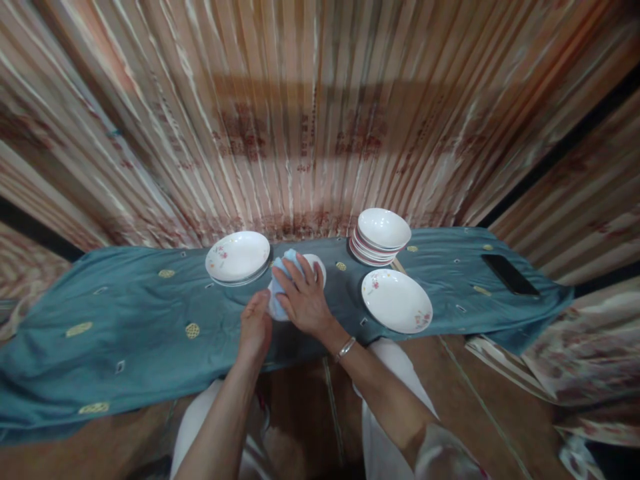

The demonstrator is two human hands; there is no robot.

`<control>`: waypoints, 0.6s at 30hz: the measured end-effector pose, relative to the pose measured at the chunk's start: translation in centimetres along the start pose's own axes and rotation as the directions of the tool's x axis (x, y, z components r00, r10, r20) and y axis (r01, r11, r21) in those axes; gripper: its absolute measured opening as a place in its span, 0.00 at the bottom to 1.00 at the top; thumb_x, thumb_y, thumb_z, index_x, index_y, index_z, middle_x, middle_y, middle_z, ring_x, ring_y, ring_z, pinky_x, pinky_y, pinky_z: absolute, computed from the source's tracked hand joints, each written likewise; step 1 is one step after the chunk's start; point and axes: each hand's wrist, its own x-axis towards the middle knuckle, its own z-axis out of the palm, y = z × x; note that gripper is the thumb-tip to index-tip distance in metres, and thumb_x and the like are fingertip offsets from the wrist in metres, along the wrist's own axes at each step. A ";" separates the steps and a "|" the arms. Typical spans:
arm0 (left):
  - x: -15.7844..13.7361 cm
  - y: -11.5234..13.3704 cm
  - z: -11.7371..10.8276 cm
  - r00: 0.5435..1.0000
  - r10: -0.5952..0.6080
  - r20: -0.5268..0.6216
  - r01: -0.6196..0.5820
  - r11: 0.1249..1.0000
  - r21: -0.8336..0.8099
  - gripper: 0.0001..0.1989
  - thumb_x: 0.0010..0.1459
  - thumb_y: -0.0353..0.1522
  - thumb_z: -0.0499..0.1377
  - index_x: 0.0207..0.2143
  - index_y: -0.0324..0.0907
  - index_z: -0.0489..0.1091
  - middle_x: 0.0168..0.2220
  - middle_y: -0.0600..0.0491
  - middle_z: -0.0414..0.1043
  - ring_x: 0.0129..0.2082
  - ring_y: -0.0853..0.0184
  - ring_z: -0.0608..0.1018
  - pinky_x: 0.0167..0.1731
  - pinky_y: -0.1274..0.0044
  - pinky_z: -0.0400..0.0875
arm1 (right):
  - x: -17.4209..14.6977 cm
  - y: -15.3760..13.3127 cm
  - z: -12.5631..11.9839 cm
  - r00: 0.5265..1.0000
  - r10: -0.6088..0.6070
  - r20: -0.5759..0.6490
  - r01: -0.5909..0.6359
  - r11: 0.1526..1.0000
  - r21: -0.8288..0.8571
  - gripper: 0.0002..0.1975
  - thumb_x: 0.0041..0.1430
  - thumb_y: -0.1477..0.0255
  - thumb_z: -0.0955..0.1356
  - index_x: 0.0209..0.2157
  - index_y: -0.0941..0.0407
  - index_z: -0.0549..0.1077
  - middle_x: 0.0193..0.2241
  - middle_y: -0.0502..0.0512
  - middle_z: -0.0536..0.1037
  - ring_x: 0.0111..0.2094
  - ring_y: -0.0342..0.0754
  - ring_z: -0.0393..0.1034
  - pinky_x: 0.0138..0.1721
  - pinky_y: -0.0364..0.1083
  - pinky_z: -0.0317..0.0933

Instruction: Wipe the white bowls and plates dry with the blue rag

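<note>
Dish (316,265): white, between the hands above the green tablecloth (150,300), partly hidden; plate or bowl, I cannot tell.
Left hand (256,321): fingers curled closed on the dish's left edge.
Right hand (306,293): fingers spread, laid over the blue cloth (280,267) against the dish.
Stacked plates (237,257): left of the dish, flowers on the top one.
Bowls (384,230): right of the dish, toward the curtain (300,133), nested one inside another.
Flowered plate (397,301): right of the dish, nearer the person than the bowls.
</note>
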 end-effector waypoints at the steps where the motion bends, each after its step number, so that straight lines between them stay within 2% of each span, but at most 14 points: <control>1: 0.1 0.1 0.1 1.000 -0.009 0.001 0.009 1.000 -0.006 0.20 0.36 0.43 0.71 0.29 0.42 0.73 0.28 0.54 0.77 0.31 0.66 0.77 0.37 0.74 0.71 | 0.4 0.2 0.0 0.999 0.040 -0.025 -0.040 0.999 0.001 0.25 0.67 0.66 0.60 0.64 0.51 0.58 0.66 0.58 0.57 0.70 0.59 0.36 0.66 0.65 0.30; 6: 0.9 -0.1 -0.1 1.000 -0.004 -0.001 0.004 0.999 -0.039 0.20 0.37 0.43 0.71 0.31 0.41 0.74 0.33 0.50 0.80 0.39 0.60 0.79 0.43 0.70 0.72 | 1.7 0.6 0.9 0.978 0.161 -0.134 -0.154 0.986 0.062 0.24 0.67 0.68 0.59 0.63 0.53 0.58 0.64 0.59 0.60 0.68 0.56 0.42 0.65 0.61 0.35; 12: 1.7 -1.1 -1.2 0.997 0.003 -0.073 -0.010 0.995 -0.101 0.16 0.40 0.40 0.68 0.29 0.39 0.74 0.35 0.48 0.80 0.46 0.58 0.78 0.50 0.68 0.70 | 1.9 2.4 2.3 0.934 0.311 -0.177 -0.270 0.937 0.222 0.22 0.69 0.69 0.55 0.62 0.56 0.60 0.61 0.62 0.64 0.65 0.52 0.51 0.65 0.57 0.43; 15: 1.7 -1.0 -1.3 0.995 -0.031 -0.094 0.015 0.986 -0.167 0.13 0.43 0.38 0.65 0.28 0.37 0.75 0.34 0.46 0.80 0.49 0.56 0.77 0.54 0.67 0.68 | 1.6 4.2 3.5 0.895 0.413 -0.167 -0.322 0.859 0.398 0.22 0.69 0.68 0.53 0.59 0.60 0.62 0.59 0.66 0.67 0.62 0.51 0.58 0.63 0.54 0.50; 18: 1.5 -0.6 -1.1 0.990 -0.070 -0.124 0.039 0.972 -0.233 0.09 0.45 0.34 0.63 0.28 0.37 0.76 0.33 0.46 0.80 0.50 0.55 0.77 0.56 0.66 0.67 | 1.0 5.7 5.2 0.826 0.553 -0.108 -0.392 0.701 0.596 0.22 0.68 0.65 0.53 0.55 0.60 0.66 0.56 0.67 0.71 0.59 0.51 0.63 0.62 0.53 0.54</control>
